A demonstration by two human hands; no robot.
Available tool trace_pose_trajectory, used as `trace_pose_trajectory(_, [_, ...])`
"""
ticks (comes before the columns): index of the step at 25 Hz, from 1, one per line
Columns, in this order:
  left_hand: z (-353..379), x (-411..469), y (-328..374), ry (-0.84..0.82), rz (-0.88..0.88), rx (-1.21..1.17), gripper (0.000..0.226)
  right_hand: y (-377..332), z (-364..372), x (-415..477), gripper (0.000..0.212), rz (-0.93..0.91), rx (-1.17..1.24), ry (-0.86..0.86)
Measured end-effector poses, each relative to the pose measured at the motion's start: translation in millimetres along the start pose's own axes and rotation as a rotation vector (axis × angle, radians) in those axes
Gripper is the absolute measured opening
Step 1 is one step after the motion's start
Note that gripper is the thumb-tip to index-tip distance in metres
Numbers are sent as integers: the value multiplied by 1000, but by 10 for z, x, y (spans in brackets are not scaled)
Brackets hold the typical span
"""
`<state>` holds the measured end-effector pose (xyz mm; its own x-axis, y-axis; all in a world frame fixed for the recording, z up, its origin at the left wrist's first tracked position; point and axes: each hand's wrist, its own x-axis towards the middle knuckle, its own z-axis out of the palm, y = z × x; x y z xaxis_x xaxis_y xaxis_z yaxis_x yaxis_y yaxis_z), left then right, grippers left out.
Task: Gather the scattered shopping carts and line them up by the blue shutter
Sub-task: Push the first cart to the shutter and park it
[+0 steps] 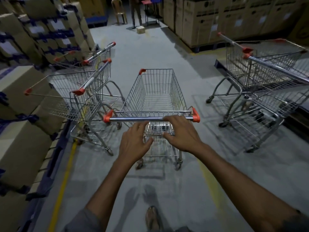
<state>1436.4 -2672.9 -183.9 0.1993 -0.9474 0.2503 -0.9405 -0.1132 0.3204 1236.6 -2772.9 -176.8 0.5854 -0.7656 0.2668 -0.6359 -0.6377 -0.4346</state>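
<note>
Open grey floor (150, 52) runs straight ahead past the cart in front of me (130, 119), a lane between the left carts (93, 77) and the right carts (267, 64). Stacked boxes (21, 141) wall my left side, tall cartons (209, 22) the far right; a small carton (140, 29) sits down the lane.

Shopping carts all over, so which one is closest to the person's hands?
The middle cart, straight ahead: the right hand touches its handlebar, the left hand hovers just short. The carts at left and the carts at right stand aside.
</note>
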Motion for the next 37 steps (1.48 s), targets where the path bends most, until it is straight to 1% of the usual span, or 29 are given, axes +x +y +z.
trace_pose_trajectory(3, [116,377,-304,-13,45,46,76,7,195,343,68,25,-83,-22])
trace_pose_trajectory(7, [300,778,-679,-44,141,93,81,-21,438,699,76,77,-131,-85])
trace_pose_trajectory(10, [391,1019,-847,-138,151,85,85,77,542,877,95,154,9,-169])
trace_pose_trajectory(12, [415,1138,-907,-156,159,97,90,186,557,946,108,196,121,-221])
trace_pose_trajectory(14, [429,1241,-958,-173,160,48,97,280,549,993,114,233,217,-257])
trace_pose_trajectory(17, [487,1346,-1057,-264,148,-19,110,332,549,1055,120,274,349,-281])
trace_pose_trajectory(19, [545,1390,-1113,-282,156,16,112,341,558,1085,121,287,366,-289])
trace_pose_trajectory(21, [614,1410,-1138,-235,186,77,109,312,565,1113,123,303,293,-301])
trace_pose_trajectory(23, [665,1409,-1132,-181,225,127,101,245,576,1125,118,294,86,-325])
trace_pose_trajectory(25, [687,1388,-1130,-153,256,151,89,184,642,1131,98,221,-217,-352])
trace_pose_trajectory(26, [692,1371,-1135,-135,277,168,82,156,693,1132,87,165,-341,-355])
trace_pose_trajectory(27, [693,1348,-1136,-109,303,184,75,137,739,1131,79,127,-412,-348])
trace_pose_trajectory(30, [676,1249,-1122,-43,358,169,63,126,776,1088,71,125,-423,-312])
trace_pose_trajectory(34, [632,1063,-1087,1,382,135,59,52,772,940,67,129,-424,-286])
trace_pose_trajectory(37, [598,875,-1003,-4,361,145,61,-28,790,760,58,167,-435,-229])
